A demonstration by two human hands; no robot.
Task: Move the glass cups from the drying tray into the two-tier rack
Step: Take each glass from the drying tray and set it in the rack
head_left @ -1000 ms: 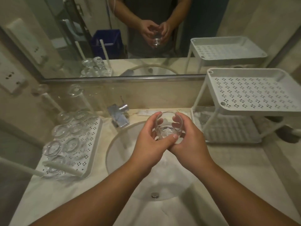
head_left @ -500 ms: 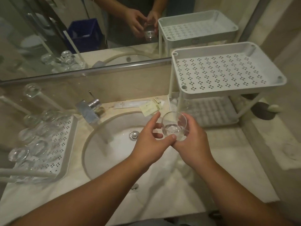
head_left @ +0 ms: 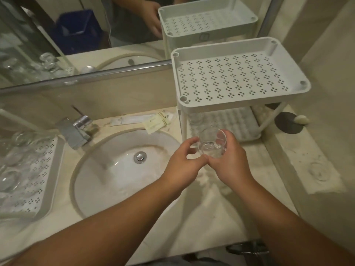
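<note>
Right hand: grips the glass cup at centre frame, upright, just before the rack's lower shelf.
Left hand: fingers curled beside the cup; contact unclear.
Rack: upper right, bare top shelf.
Drying tray: left edge, cups waiting.

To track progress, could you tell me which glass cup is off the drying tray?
The cup gripped by the right hand, before the rack; the others sit on the tray at left.
</note>
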